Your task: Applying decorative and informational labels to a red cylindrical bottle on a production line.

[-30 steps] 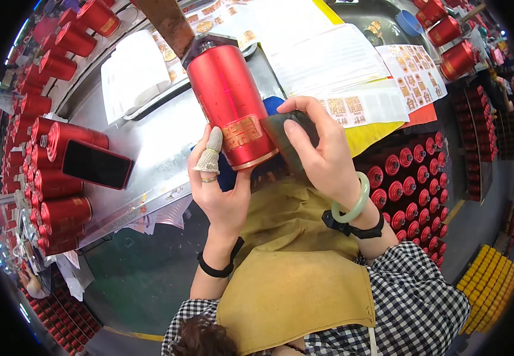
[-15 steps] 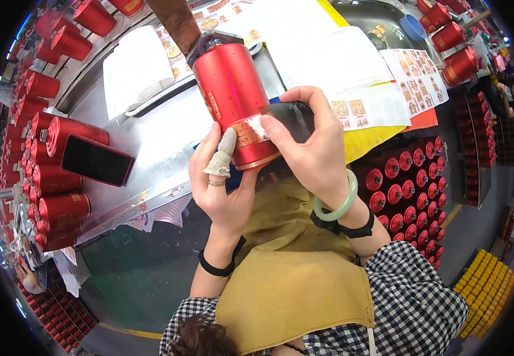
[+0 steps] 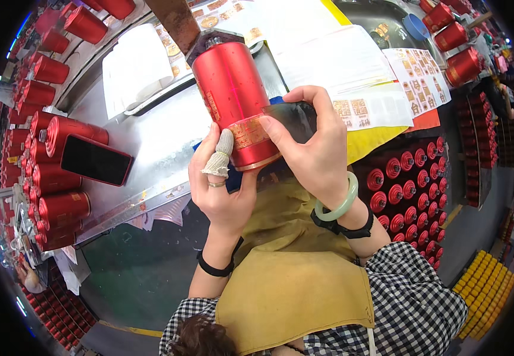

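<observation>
A glossy red metal canister (image 3: 233,74) lies tilted in front of me, its narrow neck at the far end against a metal holder (image 3: 216,40). Round its near end runs a gold-patterned label (image 3: 250,132). My left hand (image 3: 221,184) is wrapped about the near end from below and the left, one finger in a knitted finger cover (image 3: 220,155) by the label's edge. Between the thumb and fingers of my right hand (image 3: 313,136) is a dark, flat scraper (image 3: 292,117), pressed near the label's right end. The canister's underside is hidden.
Several red canisters (image 3: 64,202) stand at the left, a phone (image 3: 96,160) leaning on them. Gold-printed label sheets (image 3: 417,80) and white paper (image 3: 328,59) cover the far right of the metal table (image 3: 144,172). Rows of red canisters (image 3: 408,190) fill the right side.
A bright silvery patch by my right thumb has gone, and more of the gold label's pattern shows. My right hand has shifted very slightly; both hands keep their holds.
</observation>
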The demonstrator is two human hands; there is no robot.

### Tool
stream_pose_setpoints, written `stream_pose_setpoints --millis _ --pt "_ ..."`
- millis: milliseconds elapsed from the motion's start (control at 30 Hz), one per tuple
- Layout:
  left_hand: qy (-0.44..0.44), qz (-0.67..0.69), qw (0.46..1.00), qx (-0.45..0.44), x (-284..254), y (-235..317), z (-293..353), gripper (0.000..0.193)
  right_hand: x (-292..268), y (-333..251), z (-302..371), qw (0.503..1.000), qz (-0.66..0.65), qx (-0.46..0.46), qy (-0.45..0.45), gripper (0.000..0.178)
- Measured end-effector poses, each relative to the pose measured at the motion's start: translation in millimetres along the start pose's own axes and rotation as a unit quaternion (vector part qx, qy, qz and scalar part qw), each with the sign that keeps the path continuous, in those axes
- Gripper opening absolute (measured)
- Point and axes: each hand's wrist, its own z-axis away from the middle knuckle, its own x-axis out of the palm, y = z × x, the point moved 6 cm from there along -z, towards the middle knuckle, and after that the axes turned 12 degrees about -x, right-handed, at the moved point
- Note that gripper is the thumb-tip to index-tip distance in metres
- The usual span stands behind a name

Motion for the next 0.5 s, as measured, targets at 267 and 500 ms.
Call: stream_pose_setpoints --millis 267,500 --pt "-0.001 -0.004 1.000 0.006 0.6 -1.8 0.9 0.062 -0.3 -5.8 -1.2 1.000 -0.003 -0.011 0.008 0.038" --pt "0.000 -0.011 1.000 0.005 0.0 -1.4 0.8 0.062 0.2 -6.5 -1.9 1.000 -0.008 -0.020 0.010 0.037"
